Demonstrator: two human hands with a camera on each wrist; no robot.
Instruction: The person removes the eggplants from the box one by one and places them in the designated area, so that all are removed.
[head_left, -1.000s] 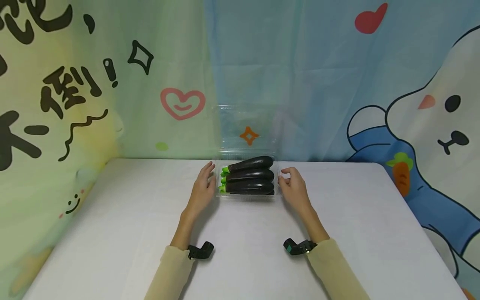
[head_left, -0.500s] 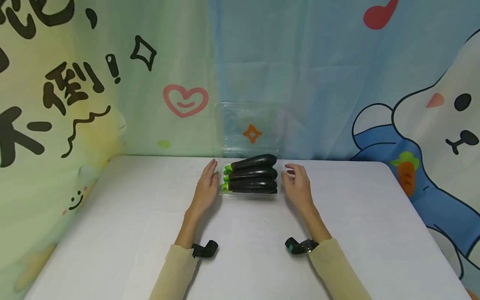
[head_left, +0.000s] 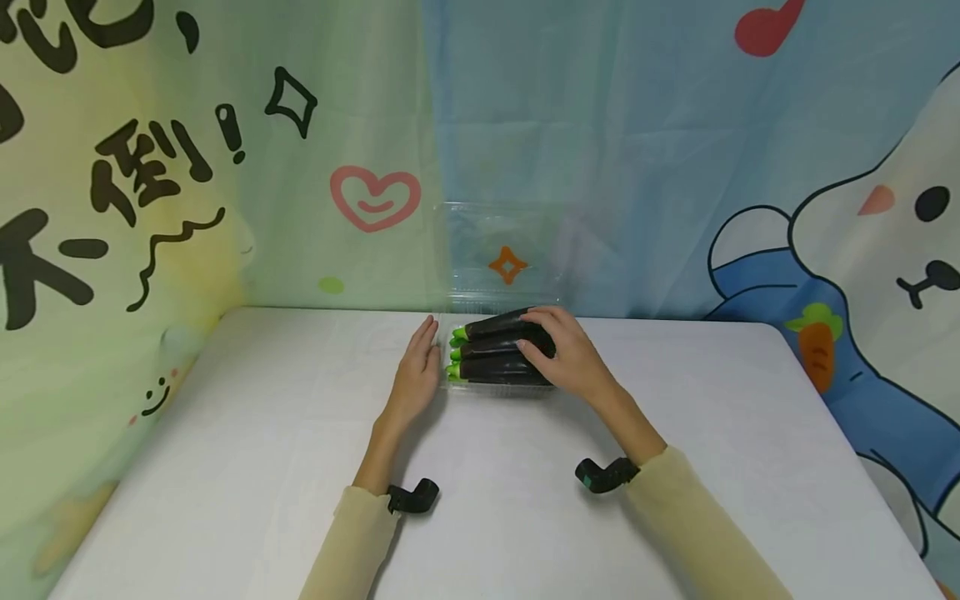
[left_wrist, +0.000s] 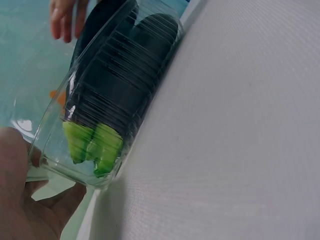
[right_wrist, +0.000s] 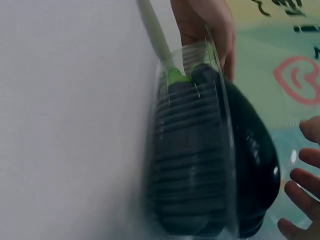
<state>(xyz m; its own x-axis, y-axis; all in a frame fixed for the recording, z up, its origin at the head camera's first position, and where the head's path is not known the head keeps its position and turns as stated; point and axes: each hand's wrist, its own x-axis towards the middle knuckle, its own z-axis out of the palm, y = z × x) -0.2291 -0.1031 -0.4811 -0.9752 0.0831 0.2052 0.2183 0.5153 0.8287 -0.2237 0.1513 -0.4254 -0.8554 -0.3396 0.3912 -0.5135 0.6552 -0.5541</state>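
Observation:
Several dark eggplants [head_left: 495, 371] with bright green stem ends lie side by side in a clear plastic clamshell box [head_left: 506, 390]. Its transparent lid [head_left: 502, 217] stands raised at the back. At the box's left end, my left hand [head_left: 415, 373] rests against the wall with fairly straight fingers; the left wrist view shows it at the box's corner [left_wrist: 102, 182]. Over the rounded right ends of the eggplants, my right hand [head_left: 570, 354] hovers with fingers spread. In the right wrist view those fingers [right_wrist: 300, 180] stand apart from the eggplants [right_wrist: 252, 150].
The box sits near the back edge of a white table [head_left: 315, 433]. Just behind hangs a printed cloth backdrop [head_left: 645, 167]. Both wrists wear black camera mounts [head_left: 414, 497].
My right hand has moved left and up, from beside the box's right end to over the eggplants. My left hand stays by the left end. The view has shifted slightly.

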